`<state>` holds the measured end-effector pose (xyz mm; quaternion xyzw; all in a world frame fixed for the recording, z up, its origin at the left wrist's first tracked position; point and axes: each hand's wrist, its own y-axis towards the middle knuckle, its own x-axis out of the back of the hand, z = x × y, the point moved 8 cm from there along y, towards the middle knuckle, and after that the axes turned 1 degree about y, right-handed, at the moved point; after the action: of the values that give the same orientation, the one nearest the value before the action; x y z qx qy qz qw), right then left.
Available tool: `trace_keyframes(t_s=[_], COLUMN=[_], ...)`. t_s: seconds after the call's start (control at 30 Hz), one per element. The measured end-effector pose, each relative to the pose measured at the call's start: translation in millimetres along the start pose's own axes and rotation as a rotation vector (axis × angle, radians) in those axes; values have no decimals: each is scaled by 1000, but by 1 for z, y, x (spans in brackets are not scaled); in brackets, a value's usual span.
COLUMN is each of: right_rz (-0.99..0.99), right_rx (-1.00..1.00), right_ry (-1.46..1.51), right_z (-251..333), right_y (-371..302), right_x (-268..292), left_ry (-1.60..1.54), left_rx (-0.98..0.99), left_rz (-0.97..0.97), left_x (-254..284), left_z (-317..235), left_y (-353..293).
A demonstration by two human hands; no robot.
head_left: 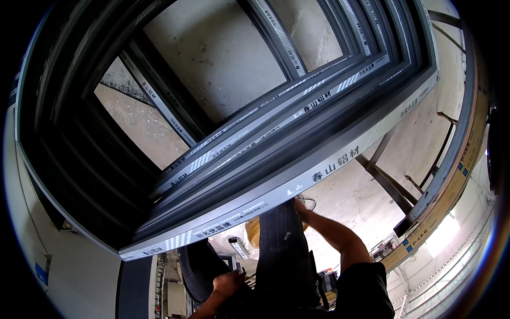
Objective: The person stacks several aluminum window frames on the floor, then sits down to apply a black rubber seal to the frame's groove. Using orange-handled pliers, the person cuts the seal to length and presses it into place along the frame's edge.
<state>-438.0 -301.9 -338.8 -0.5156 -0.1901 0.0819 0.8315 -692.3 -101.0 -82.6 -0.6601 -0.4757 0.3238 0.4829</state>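
A: Where is the main thing now?
B: The set of dark frames [255, 169] fills the upper part of the view, one frame close behind another. The nearest frame [241, 208] has its long edge just above the person's legs [284, 252].

A: And what do the hands do?
B: The left hand [228, 283] is low, beside the legs, with the fingers curled. I cannot tell if it has something inside. The right hand [302, 208] is at the lower edge of the nearest frame, partly hidden, so I cannot say whether it grasps or only touches.

A: How far is the work, in your judgement?
B: The frame sides seem to meet at the corners, and crossbars [155, 97] already divide the openings, so I would say the main shape is made. The printed film [336, 164] is on the nearest frame, not removed, and no pane shows in the large openings: through them I see the floor [210, 61]. What is unfinished at the hidden lower edge, I cannot judge.
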Motion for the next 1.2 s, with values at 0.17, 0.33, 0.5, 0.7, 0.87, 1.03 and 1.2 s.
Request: trace_keyframes(t_s=[0.17, 0.33, 0.5, 0.7, 0.87, 1.03, 1.2], right_rz=[38, 14, -35, -148, -300, -389, -488], right_rx=[-156, -215, -238, -223, -167, -120, -24], right_ry=[77, 87, 90, 130, 209, 309, 418], right_z=[52, 52, 39, 14, -22, -66, -85], right_y=[43, 60, 76, 95, 93, 72, 61], right_x=[-21, -14, -3, 15, 32, 56, 91], left_ry=[52, 80, -132, -192, -120, -168, -218], left_rx=[23, -3, -113, -345, -212, -307, -764], left_rz=[21, -27, -274, -413, -391, -602, -757], left_x=[11, 8, 48, 77, 85, 76, 74], left_z=[8, 38, 44, 45, 34, 19, -58], left_y=[22, 54, 125, 185, 200, 174, 71])
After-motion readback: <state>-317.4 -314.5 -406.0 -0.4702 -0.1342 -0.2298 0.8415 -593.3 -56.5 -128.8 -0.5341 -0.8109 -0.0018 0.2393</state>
